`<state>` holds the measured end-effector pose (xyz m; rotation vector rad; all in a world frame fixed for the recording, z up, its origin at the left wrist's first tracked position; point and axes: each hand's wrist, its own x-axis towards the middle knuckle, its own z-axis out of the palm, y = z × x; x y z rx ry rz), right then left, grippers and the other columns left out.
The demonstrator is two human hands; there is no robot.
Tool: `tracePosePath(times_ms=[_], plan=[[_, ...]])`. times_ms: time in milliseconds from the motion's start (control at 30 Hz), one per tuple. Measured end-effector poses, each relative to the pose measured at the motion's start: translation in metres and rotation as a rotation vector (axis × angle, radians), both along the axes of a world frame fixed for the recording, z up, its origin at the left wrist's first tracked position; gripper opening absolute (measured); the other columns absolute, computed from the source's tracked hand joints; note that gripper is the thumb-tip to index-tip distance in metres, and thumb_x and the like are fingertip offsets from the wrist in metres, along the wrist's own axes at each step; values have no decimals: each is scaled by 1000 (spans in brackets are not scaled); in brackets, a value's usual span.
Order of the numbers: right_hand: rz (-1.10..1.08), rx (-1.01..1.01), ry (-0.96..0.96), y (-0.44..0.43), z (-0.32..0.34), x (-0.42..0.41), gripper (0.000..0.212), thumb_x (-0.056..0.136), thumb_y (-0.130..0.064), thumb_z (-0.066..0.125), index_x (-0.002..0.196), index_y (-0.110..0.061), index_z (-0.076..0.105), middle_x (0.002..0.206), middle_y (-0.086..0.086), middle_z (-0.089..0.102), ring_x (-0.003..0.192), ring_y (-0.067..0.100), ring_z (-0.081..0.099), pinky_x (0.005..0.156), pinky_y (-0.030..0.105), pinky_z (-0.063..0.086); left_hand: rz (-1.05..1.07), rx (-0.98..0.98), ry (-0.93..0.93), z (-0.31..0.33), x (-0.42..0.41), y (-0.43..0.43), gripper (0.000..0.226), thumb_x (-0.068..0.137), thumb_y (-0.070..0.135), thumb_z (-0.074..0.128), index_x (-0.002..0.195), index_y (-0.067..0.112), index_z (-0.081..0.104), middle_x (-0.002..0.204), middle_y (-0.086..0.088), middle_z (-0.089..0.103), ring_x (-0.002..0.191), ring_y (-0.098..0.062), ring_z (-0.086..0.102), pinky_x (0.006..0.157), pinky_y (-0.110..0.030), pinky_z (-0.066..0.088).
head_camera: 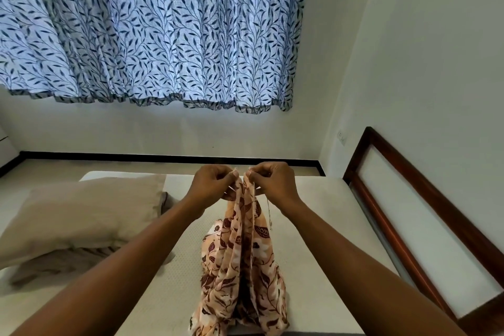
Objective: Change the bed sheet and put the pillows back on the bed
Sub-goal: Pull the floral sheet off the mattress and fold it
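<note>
Over on the left, a beige pillow (81, 215) sits plump on the bare, cream mattress (321, 226), lying on top of some flatter striped bedding (68, 262) that pokes out beneath it; whether that is a 2nd pillow, I cannot tell. Behind, a blue leaf-print curtain (152, 30) hangs across the far wall, its hem well above a black skirting strip (136, 156). To the right, a dark wooden headboard (403, 191) with a pale panel runs along the mattress edge, and a small wall socket (341, 138) shows just above its far corner. The pillow lies near the left forearm, apart from the cloth being handled. Now the arms: both bare forearms stretch forward and converge over the middle of the mattress. The left hand (212, 183) has its fingers curled in, pinching the top edge of the floral sheet (242, 267); the right hand (272, 180) mirrors it, fingers curled and pinching the same edge, and the 2 hands are just beside each other, raised above the bed. The sheet is peach with brown leaves and pale blooms, hanging from the hands in tight vertical folds, its lower end bunched on the mattress near the front edge. A loose thread (269, 210) dangles below the right hand.
</note>
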<state>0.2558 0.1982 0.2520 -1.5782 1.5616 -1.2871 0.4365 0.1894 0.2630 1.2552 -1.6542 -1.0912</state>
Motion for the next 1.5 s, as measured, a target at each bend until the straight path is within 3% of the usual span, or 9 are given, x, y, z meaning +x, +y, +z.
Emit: tracePosePath(times_ms=[267, 433, 567, 767, 1033, 1133, 1233, 1333, 1500], plan=[[97, -11, 141, 1, 4, 8, 18, 92, -20, 74, 107, -12, 79, 94, 2, 78, 81, 10, 75, 74, 28, 63, -4, -46, -59, 0, -1, 1, 19, 99, 20, 62, 88, 10, 74, 76, -4, 75, 73, -16, 75, 69, -28, 62], [127, -20, 137, 3, 4, 5, 25, 92, -1, 65, 109, -13, 79, 98, 3, 78, 83, 13, 75, 73, 34, 64, -13, -3, -42, 3, -1, 0, 19, 99, 18, 62, 90, 7, 75, 75, -8, 75, 71, -21, 76, 70, -34, 64], [76, -145, 182, 9, 4, 7, 27, 88, -3, 72, 112, -14, 78, 102, 0, 78, 88, 5, 73, 76, 17, 59, -5, 37, -2, 5, -2, 1, 20, 98, 16, 63, 87, 5, 76, 75, -11, 75, 73, -26, 76, 72, -39, 64], [98, -117, 106, 10, 8, 2, 37, 90, 6, 64, 122, -10, 69, 101, 4, 77, 82, 12, 76, 73, 38, 65, -7, 80, 51, 10, -6, 3, 23, 98, 17, 63, 87, 2, 76, 76, -14, 76, 74, -32, 75, 73, -42, 64], [246, 65, -180, 23, 33, -6, 54, 96, 10, 46, 139, -20, 39, 105, 9, 76, 67, 35, 74, 60, 42, 63, 41, 114, 163, 16, -8, 4, 18, 93, 16, 69, 91, -1, 74, 78, -17, 75, 75, -34, 75, 74, -43, 64], [14, -37, -15, 20, 28, -14, 35, 96, 0, 55, 129, -12, 55, 91, 4, 76, 57, 21, 71, 49, 30, 56, 114, 116, 165, 20, -14, 5, 17, 93, 16, 71, 88, 0, 74, 74, -15, 75, 72, -33, 75, 69, -38, 64], [-22, -139, 196, 17, 19, -16, 19, 89, -19, 72, 108, -18, 70, 89, -5, 74, 68, 8, 68, 61, 32, 60, 176, 142, 197, 22, -21, 7, 18, 93, 14, 70, 87, -3, 73, 74, -17, 75, 68, -30, 75, 67, -38, 64], [59, -58, 432, 21, 14, -4, 46, 79, -49, 79, 117, -26, 68, 103, -14, 72, 82, 4, 67, 71, 28, 59, 237, 118, 193, 20, -28, 4, 17, 91, 16, 74, 83, 1, 75, 73, -14, 75, 67, -26, 76, 68, -41, 64], [5, -140, 410, 13, 13, 5, 35, 82, -37, 83, 110, -18, 75, 98, -2, 77, 80, 9, 71, 77, 26, 61, 275, 24, 166, 20, -37, 2, 14, 87, 20, 77, 78, 9, 78, 72, -7, 75, 69, -21, 76, 72, -41, 64]])
